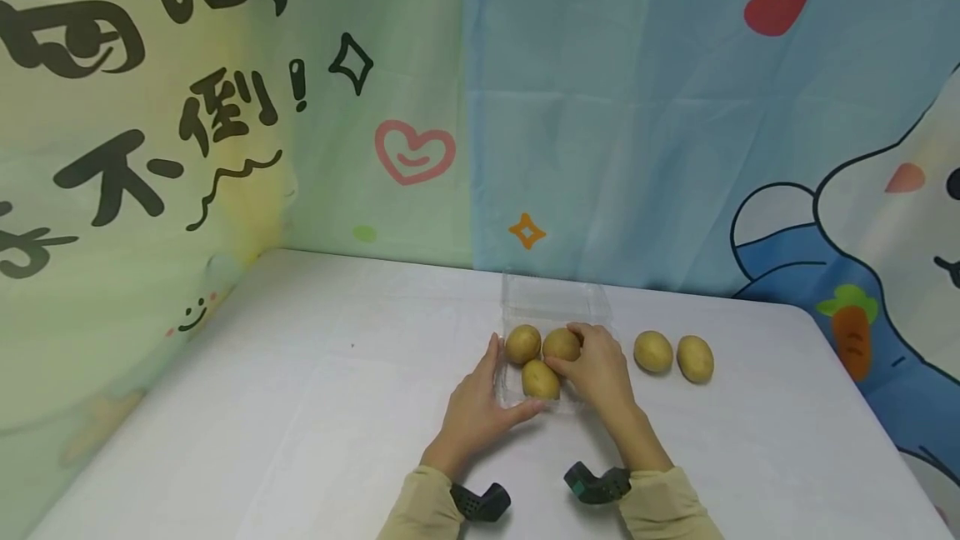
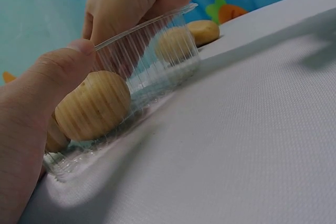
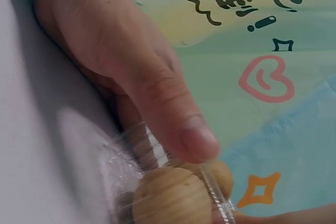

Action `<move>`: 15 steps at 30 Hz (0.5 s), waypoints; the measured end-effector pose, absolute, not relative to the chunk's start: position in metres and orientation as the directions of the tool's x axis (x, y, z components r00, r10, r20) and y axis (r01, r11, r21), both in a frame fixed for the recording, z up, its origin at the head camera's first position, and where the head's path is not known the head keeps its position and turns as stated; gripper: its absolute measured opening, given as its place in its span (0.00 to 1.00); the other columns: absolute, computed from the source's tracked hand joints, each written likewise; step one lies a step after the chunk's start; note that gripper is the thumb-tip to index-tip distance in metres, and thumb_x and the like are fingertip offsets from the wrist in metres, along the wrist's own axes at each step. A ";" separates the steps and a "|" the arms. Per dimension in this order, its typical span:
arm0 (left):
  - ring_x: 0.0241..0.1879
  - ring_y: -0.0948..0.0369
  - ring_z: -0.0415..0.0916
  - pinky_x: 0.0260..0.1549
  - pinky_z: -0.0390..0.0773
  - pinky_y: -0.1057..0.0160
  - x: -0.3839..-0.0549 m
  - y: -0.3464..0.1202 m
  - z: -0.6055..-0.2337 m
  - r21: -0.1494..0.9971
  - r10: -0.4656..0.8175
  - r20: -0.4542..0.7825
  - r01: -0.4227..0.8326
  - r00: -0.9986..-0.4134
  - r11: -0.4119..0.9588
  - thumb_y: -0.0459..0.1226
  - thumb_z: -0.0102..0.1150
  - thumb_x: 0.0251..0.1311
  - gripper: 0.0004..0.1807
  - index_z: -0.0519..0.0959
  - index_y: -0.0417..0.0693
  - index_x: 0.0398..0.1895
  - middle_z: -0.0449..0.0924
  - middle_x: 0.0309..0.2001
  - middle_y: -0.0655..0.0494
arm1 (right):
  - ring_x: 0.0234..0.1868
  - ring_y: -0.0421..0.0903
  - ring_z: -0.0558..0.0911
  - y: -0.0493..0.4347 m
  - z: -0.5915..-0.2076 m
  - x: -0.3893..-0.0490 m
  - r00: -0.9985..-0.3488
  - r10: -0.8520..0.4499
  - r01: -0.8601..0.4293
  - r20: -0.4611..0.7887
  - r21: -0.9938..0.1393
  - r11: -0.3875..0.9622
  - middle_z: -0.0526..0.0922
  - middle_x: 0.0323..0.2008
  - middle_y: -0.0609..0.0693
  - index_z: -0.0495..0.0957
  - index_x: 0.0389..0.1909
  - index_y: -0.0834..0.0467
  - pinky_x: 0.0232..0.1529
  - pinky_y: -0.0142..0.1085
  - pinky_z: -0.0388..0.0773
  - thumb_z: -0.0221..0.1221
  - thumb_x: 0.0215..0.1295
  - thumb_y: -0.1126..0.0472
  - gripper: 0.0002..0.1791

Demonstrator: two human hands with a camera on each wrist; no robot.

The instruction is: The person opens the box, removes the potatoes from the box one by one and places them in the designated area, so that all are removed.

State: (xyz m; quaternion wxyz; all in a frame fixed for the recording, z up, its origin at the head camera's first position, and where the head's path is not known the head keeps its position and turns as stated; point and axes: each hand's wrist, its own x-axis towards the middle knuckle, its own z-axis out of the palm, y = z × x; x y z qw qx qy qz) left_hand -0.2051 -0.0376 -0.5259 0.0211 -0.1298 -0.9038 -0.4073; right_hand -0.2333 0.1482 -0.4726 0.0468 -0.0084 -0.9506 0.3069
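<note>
White cloth covers the table [image 1: 300,407], and cartoon-printed curtains hang behind it. Near the middle sits a clear plastic clamshell box [image 1: 555,307] with its lid laid open on the far side. Three potatoes lie in its tray: one at the far left [image 1: 522,343], one at the far right [image 1: 561,344], one nearer you [image 1: 540,379].

Your left hand [image 1: 480,407] steadies the box's left wall, thumb [image 2: 63,66] pressed on the rim and fingers lying along the near edge. Your right hand [image 1: 600,369] has its fingers curled over the far-right potato inside the tray.

Two more potatoes [image 1: 653,351] [image 1: 695,358] lie on the cloth just right of the box, side by side.

Expect the box to be light, thin and flexible; its ribbed walls will probably buckle if squeezed, so brace it low or by the rim. The potatoes look firm, fairly heavy and smooth-skinned, and likely to roll; cup each one around its middle.
</note>
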 end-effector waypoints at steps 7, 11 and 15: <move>0.67 0.51 0.64 0.61 0.69 0.48 -0.204 -0.038 -0.525 0.731 0.220 0.151 0.259 -0.964 0.631 0.69 0.60 0.44 0.62 0.45 0.49 0.76 0.56 0.73 0.55 | 0.53 0.58 0.75 0.154 -0.469 -0.234 -0.994 -0.049 -0.099 0.101 -0.575 0.812 0.74 0.54 0.64 0.70 0.60 0.67 0.53 0.51 0.75 0.70 0.51 0.57 0.37; 0.67 0.51 0.64 0.61 0.69 0.48 -0.204 -0.038 -0.526 0.731 0.219 0.155 0.261 -0.963 0.630 0.70 0.59 0.44 0.62 0.45 0.48 0.76 0.56 0.73 0.55 | 0.53 0.57 0.75 0.159 -0.471 -0.235 -0.989 -0.092 -0.144 0.117 -0.590 0.794 0.74 0.53 0.62 0.71 0.60 0.65 0.51 0.48 0.77 0.71 0.51 0.57 0.35; 0.67 0.52 0.64 0.61 0.69 0.49 -0.204 -0.038 -0.526 0.733 0.219 0.153 0.259 -0.964 0.629 0.70 0.59 0.44 0.62 0.45 0.49 0.76 0.56 0.73 0.56 | 0.56 0.58 0.75 0.165 -0.472 -0.235 -0.988 -0.118 -0.157 0.103 -0.629 0.761 0.73 0.55 0.61 0.70 0.59 0.65 0.53 0.46 0.78 0.71 0.51 0.58 0.35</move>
